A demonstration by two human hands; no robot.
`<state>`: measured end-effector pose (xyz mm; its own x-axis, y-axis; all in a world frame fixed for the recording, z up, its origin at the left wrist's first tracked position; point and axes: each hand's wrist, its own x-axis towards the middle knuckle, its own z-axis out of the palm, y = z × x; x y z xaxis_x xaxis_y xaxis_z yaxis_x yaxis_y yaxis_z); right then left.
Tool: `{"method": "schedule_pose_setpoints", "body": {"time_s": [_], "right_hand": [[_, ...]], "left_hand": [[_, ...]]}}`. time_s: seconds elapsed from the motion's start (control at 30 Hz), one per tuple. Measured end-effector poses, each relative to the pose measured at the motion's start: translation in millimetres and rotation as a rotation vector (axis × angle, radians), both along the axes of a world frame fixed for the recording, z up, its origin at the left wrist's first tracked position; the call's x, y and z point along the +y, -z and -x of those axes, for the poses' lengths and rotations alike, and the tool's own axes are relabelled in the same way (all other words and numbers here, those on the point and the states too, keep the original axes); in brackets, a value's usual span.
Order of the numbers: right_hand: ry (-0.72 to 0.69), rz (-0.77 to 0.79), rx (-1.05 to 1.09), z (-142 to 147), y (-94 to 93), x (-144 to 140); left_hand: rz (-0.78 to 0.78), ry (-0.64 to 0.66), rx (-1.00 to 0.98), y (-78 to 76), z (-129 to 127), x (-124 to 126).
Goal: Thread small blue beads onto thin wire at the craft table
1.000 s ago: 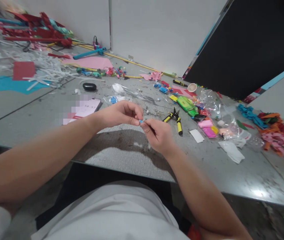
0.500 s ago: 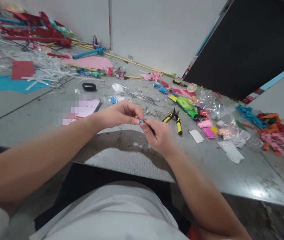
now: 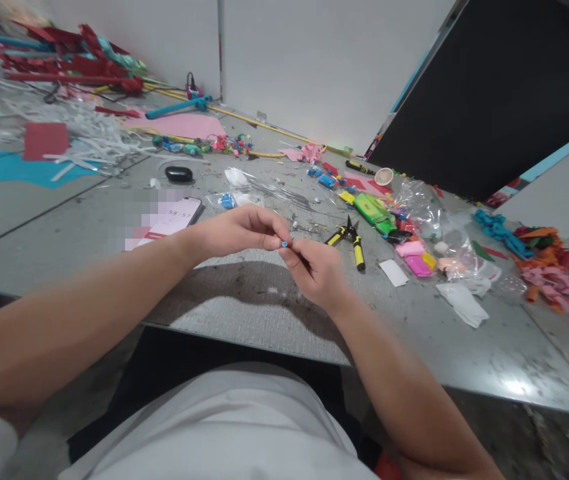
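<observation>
The left hand (image 3: pixel 241 231) and the right hand (image 3: pixel 314 267) meet over the gray table (image 3: pixel 244 313). Both pinch one tiny blue bit (image 3: pixel 284 245) between their fingertips, up in the air, so it cannot slip away. Just beside the right hand lie yellow-handled pliers (image 3: pixel 350 240), close enough to grab. A phone (image 3: pixel 174 218) lies near the left wrist.

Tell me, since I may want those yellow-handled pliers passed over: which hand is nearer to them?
Right. The right hand sits just left of the pliers, pinching a small blue piece; the left hand is farther left, beyond it.
</observation>
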<state>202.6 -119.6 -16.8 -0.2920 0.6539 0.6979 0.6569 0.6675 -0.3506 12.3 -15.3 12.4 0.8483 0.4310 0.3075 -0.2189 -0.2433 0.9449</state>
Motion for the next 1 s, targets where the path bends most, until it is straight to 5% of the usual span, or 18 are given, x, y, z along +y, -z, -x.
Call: {"method": "schedule_pose_setpoints", "body": {"time_s": [0.73,1.0], "right_hand": [[-0.038,0.003,-0.011,-2,-0.1,2],[-0.012,-0.039,0.100,-4,-1.4,1]], "left_hand": [[-0.019,0.109,0.091,-4.1,3,0],[-0.140,0.021,0.144,-0.1,7,10]]}}
